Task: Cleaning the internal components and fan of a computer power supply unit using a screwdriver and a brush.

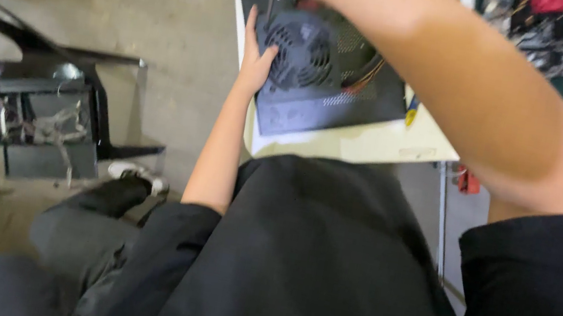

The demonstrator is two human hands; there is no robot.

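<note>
Black fan unit [326, 74] at table edge [367, 146]; left hand [254, 54] steadies side.

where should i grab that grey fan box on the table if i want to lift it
Probably by its two long side walls, coming from above. The power supply box lies flat on the table with its fan grille facing up, so the grille and vent mesh are poor grips. The left hand already rests against its left wall; the opposite wall, beside the loose wires, looks free.
</note>
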